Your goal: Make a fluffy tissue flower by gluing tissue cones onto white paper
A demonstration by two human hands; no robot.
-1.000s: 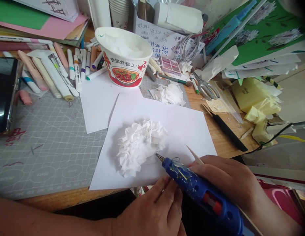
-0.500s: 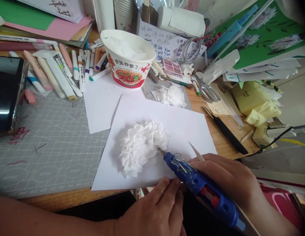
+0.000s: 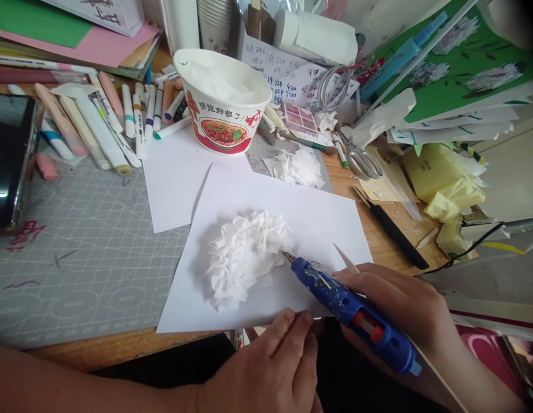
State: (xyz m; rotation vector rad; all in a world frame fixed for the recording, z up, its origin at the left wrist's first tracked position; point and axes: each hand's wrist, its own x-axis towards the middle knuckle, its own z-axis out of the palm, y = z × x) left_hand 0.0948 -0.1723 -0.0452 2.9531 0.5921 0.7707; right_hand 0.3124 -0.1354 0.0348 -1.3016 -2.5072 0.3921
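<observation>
My right hand (image 3: 395,292) is closed on a blue hot glue gun (image 3: 330,287) and a thin pointed wooden stick (image 3: 346,258). The gun's metal nozzle points at the right end of a ring of crumpled white tissue paper pieces (image 3: 236,252), touching it or just short of it; the ring is open at its lower right. Under it lies a sheet of white paper (image 3: 187,292). At the sheet's near edge, my left hand (image 3: 270,361) has its fingers together over the paper, the thumb hidden below. The gun's handle is out of sight.
A paper noodle bowl (image 3: 223,109) holding white tissue stands behind the sheet. Beside it lies a pile of tissue pieces (image 3: 296,167). Scissors (image 3: 363,158) and a black-handled tool (image 3: 398,235) lie to the right. Markers (image 3: 90,126) and a dark-screened device (image 3: 11,166) are at left.
The glue gun's nozzle has shifted slightly right and away from me, along the ring's right end, with my right hand and the stick. My left hand stays at the paper's edge.
</observation>
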